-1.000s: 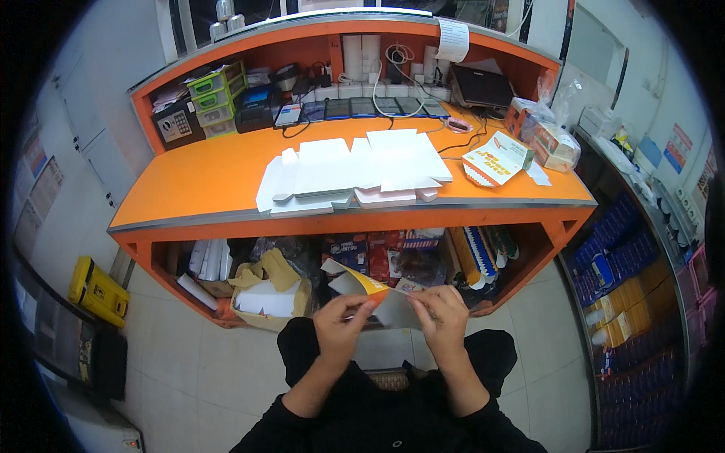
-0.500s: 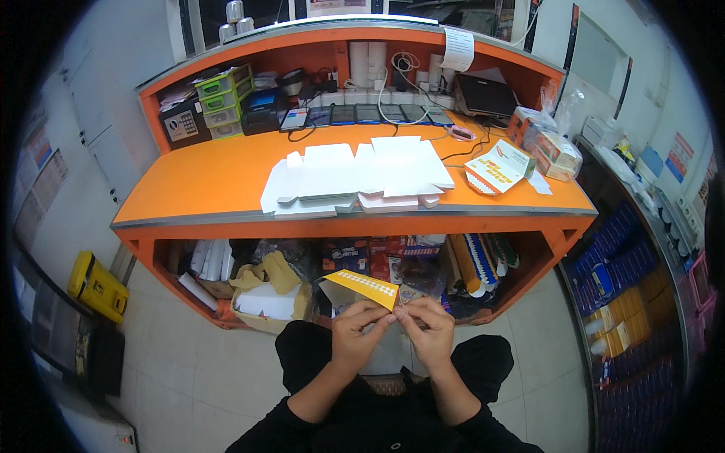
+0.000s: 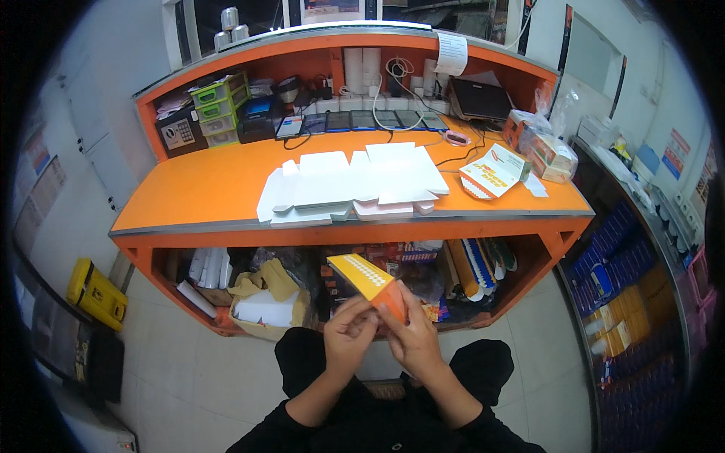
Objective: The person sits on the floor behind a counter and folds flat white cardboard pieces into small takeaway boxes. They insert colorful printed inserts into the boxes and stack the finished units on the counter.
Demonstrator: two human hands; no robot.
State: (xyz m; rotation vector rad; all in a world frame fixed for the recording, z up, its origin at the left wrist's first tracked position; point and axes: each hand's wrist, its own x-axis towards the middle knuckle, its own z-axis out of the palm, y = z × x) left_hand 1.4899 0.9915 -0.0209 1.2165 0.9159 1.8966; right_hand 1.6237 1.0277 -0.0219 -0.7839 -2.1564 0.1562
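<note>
Above my lap I hold a yellow and orange cardboard box [image 3: 365, 279], a row of white shapes printed along its yellow panel. My right hand [image 3: 414, 336] is closed around its orange end, the thumb pressed on that panel. My left hand [image 3: 347, 336] grips the near lower side with curled fingers, partly hidden by the box. On the orange counter [image 3: 204, 181] ahead lie stacks of flat white box blanks [image 3: 325, 180], unprinted side up. To their right sits a part-folded printed box [image 3: 495, 170] in white, yellow and orange.
Along the counter's back are green-fronted drawers [image 3: 219, 109], a small safe [image 3: 181, 132], several tablets, cables and a black laptop-like device [image 3: 482, 98]. Below, the shelf holds an open carton [image 3: 268, 306]. A yellow bin [image 3: 98, 293] stands left; a stocked rack [image 3: 634, 302] stands right.
The box has turned and tilted up, bringing its orange end into view. My right hand has shifted from a fingertip pinch to a grip around that end.
</note>
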